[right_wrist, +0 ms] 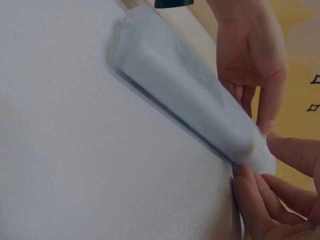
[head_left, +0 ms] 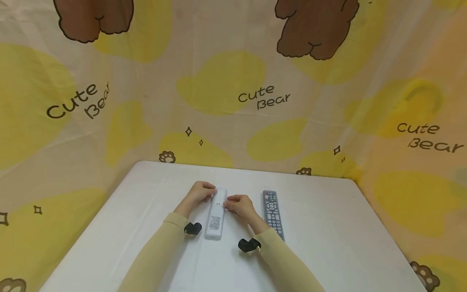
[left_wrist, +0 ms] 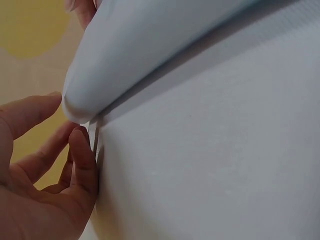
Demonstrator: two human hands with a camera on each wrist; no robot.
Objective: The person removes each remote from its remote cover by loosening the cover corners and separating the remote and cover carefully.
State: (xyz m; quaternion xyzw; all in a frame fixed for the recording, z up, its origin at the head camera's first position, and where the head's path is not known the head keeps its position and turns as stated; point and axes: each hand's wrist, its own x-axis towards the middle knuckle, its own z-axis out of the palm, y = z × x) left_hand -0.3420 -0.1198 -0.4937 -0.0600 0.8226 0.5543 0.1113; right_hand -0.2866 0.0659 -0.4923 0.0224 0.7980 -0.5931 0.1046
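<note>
A white remote control point(head_left: 216, 215) lies back side up on the table, with small print on its near half and a small mark farther up. My left hand point(head_left: 200, 191) holds its far left edge; in the left wrist view the thumb meets the remote's end and the fingers curl beneath. From the other side my right hand point(head_left: 241, 205) grips the right edge, just below the far end. The right wrist view shows that thumb on the casing and bent fingers point(right_wrist: 250, 192) low against its side. The remote's button side is hidden.
A grey remote control point(head_left: 271, 209) lies buttons up to the right, its near end partly behind the right sleeve. The white table point(head_left: 138, 202) has rounded far corners. A patterned yellow and cream cloth point(head_left: 219, 81) hangs behind and around it. Each wrist wears a small black camera point(head_left: 249, 245).
</note>
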